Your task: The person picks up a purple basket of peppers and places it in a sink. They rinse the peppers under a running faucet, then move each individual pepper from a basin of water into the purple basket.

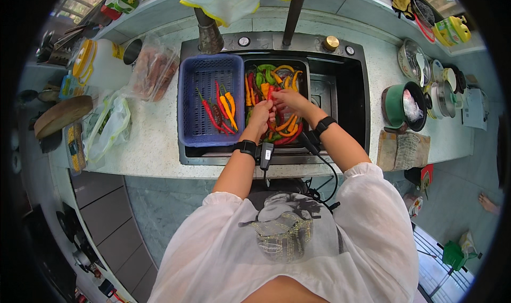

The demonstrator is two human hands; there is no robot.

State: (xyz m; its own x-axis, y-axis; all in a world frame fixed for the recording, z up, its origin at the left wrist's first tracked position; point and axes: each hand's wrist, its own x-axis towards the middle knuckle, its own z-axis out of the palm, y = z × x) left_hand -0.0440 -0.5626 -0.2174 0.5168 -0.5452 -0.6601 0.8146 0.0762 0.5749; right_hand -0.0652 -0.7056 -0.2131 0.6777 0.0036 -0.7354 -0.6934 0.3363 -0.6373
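A red chili pepper (pixel 271 92) is between my two hands, above a black sink tray (pixel 306 73) of mixed chili peppers. My left hand (pixel 261 116) is closed around its lower part. The fingertips of my right hand (pixel 292 101) pinch it from the other side. Under and around my hands lie yellow peppers (pixel 295 79), green peppers (pixel 265 68) and more red peppers (pixel 296 135), partly hidden by my fingers and wrists. To the left, a blue plastic basket (pixel 191 140) holds several red chilies (pixel 207 110) and yellow chilies (pixel 228 104).
The black sink basin (pixel 346 103) is at right, a brass-coloured knob (pixel 331 43) behind it. A faucet column (pixel 294 17) and a hanging cloth (pixel 227 1) rise at the back. Bagged food (pixel 153 73) stands left; a green pot (pixel 395 103) stands right. A cable (pixel 336 175) hangs from my wrist gear.
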